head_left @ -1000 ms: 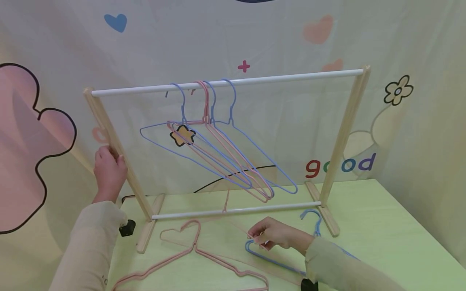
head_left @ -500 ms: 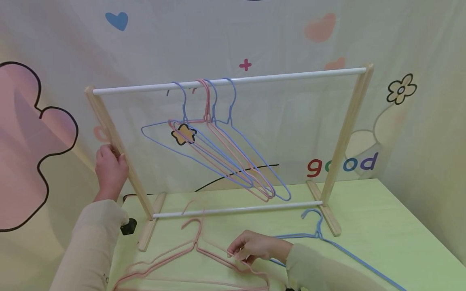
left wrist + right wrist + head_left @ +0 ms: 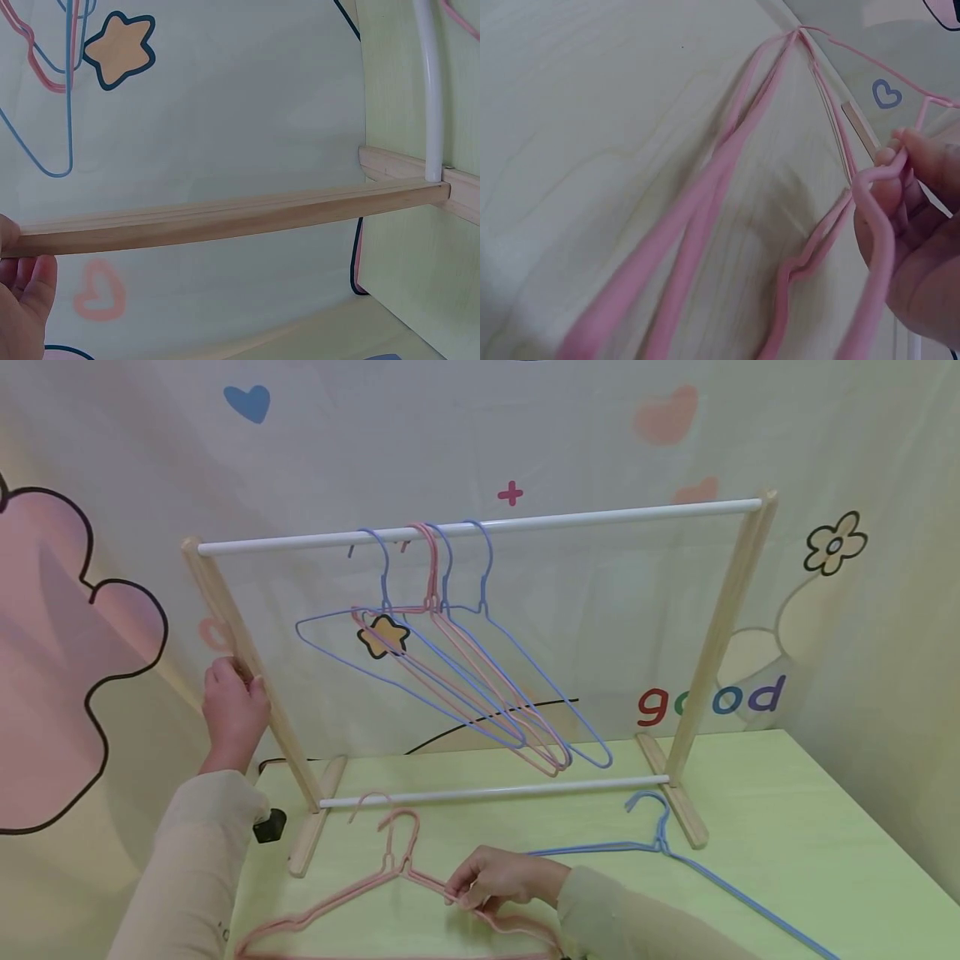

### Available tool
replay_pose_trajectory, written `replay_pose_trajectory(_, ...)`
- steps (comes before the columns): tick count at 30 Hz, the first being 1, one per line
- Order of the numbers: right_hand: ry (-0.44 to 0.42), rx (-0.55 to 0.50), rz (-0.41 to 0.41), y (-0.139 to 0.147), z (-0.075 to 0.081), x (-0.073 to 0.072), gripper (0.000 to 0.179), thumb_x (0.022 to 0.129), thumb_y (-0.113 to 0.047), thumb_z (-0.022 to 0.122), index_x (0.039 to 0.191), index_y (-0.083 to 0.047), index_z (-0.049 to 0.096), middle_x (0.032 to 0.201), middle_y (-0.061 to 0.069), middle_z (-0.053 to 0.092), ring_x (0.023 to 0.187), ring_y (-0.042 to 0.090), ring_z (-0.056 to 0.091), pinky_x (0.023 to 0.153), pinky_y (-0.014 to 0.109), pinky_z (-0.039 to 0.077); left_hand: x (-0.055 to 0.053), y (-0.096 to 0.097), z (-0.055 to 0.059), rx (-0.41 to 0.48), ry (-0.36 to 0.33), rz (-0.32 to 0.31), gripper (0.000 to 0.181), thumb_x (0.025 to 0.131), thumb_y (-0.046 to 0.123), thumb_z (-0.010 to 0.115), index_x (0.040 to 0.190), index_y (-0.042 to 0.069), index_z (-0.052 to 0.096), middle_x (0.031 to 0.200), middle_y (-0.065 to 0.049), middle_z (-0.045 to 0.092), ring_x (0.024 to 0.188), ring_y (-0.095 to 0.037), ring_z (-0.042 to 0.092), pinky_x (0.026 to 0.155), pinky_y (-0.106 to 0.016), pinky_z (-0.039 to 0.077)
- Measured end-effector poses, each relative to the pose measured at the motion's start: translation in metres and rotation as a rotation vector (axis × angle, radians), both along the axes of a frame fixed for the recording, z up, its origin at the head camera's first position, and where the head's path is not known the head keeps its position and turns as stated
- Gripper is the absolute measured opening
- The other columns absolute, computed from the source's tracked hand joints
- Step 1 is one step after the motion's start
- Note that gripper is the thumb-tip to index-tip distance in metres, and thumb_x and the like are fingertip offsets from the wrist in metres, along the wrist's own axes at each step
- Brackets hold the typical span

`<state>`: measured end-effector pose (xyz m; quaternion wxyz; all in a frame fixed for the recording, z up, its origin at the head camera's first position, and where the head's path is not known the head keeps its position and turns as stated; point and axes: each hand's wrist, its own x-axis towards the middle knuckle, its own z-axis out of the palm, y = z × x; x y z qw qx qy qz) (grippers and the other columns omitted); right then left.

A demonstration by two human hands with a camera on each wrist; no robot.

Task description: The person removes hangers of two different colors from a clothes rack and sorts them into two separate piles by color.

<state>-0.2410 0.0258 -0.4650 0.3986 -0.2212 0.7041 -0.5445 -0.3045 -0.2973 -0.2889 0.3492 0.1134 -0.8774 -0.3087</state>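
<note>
My left hand (image 3: 235,714) grips the left wooden post (image 3: 243,631) of a small clothes rack; the left wrist view shows its fingers curled around that post (image 3: 225,229). Low over the table, my right hand (image 3: 502,875) pinches one arm of a pink hanger (image 3: 881,214) between thumb and fingers. Other pink hangers (image 3: 337,900) lie stacked underneath, nearly lined up with it. Whether the held hanger touches the stack, I cannot tell. Its hook stands just left of the stack's hook (image 3: 408,814).
Blue hangers (image 3: 738,889) lie on the pale green table (image 3: 832,843) to the right. From the rack's white top rail (image 3: 615,516) hang several blue and pink hangers (image 3: 432,560). A white lower bar (image 3: 495,792) joins the posts. A printed curtain (image 3: 585,435) hangs behind.
My right hand has moved left and toward me with the pink hanger, from beside the blue hangers to over the pink stack. The left hand has kept its grip on the post.
</note>
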Motion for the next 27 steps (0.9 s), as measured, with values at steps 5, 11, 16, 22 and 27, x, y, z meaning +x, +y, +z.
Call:
replay_pose_trajectory(5, 0.072, 0.052, -0.053, 0.0, -0.005, -0.005, 0.02, 0.076, 0.009, 0.055, 0.094, 0.009, 0.063, 0.06, -0.002, 0.054, 0.046, 0.007, 0.045, 0.041, 0.015, 0.037, 0.0, 0.0, -0.002, -0.01, 0.022, -0.002, 0.03, 0.087, 0.009, 0.044, 0.111, -0.008, 0.037, 0.107, -0.027, 0.041, 0.095, -0.044, 0.042, 0.086, -0.052, 0.033)
replay_pose_trajectory(11, 0.103, 0.074, -0.084, 0.0, -0.01, -0.012, 0.017, 0.075, 0.008, 0.057, 0.09, 0.007, 0.065, 0.058, -0.001, 0.055, 0.044, 0.007, 0.047, 0.04, 0.016, 0.038, -0.001, -0.001, -0.002, -0.013, 0.019, 0.002, 0.03, 0.087, 0.009, 0.045, 0.111, -0.008, 0.037, 0.107, -0.026, 0.041, 0.094, -0.043, 0.042, 0.084, -0.052, 0.033)
replay_pose_trajectory(16, 0.165, 0.091, -0.09, -0.002, -0.015, -0.015, 0.017, 0.073, 0.009, 0.058, 0.089, 0.007, 0.065, 0.056, -0.002, 0.053, 0.043, 0.006, 0.044, 0.038, 0.015, 0.036, -0.001, -0.001, -0.002, -0.008, 0.017, 0.0, 0.03, 0.087, 0.009, 0.045, 0.111, -0.007, 0.037, 0.108, -0.026, 0.041, 0.095, -0.044, 0.042, 0.085, -0.052, 0.033)
replay_pose_trajectory(22, 0.222, 0.114, -0.081, -0.006, -0.021, -0.015, 0.016, 0.071, 0.009, 0.061, 0.086, 0.007, 0.066, 0.053, -0.002, 0.051, 0.04, 0.005, 0.042, 0.038, 0.014, 0.036, 0.0, -0.001, -0.001, 0.002, -0.001, 0.002, 0.031, 0.088, 0.01, 0.044, 0.112, -0.007, 0.036, 0.11, -0.027, 0.04, 0.097, -0.044, 0.042, 0.087, -0.052, 0.033)
replay_pose_trajectory(27, 0.279, 0.117, -0.079, -0.007, -0.026, -0.015, 0.015, 0.069, 0.009, 0.063, 0.084, 0.007, 0.066, 0.054, -0.001, 0.054, 0.04, 0.004, 0.042, 0.038, 0.013, 0.035, 0.0, 0.0, -0.001, 0.005, -0.013, 0.0, 0.031, 0.088, 0.01, 0.044, 0.113, -0.007, 0.036, 0.11, -0.026, 0.04, 0.096, -0.043, 0.042, 0.086, -0.051, 0.033)
